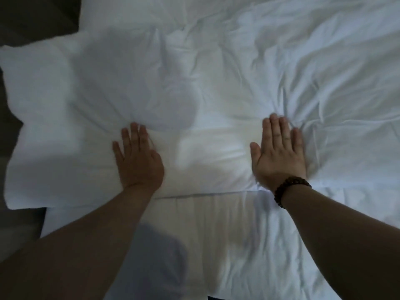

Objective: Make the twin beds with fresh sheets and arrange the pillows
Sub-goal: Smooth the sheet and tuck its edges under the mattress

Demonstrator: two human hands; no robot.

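A white pillow (86, 100) lies across the left and middle of the bed, its left end hanging past the mattress edge. My left hand (138, 159) rests flat on the pillow's near part, palm down, fingers slightly apart. My right hand (279, 154) presses flat near the pillow's right end, where it meets the crumpled white duvet (324, 72); a dark bead bracelet (290, 189) circles that wrist. Neither hand holds anything. The white bed sheet (216, 234) covers the mattress in front of the pillow.
Dark floor (19, 224) shows at the left beside the bed, and a dark surface (36, 16) fills the top left corner. The duvet spreads in wrinkled folds over the right and far side of the bed.
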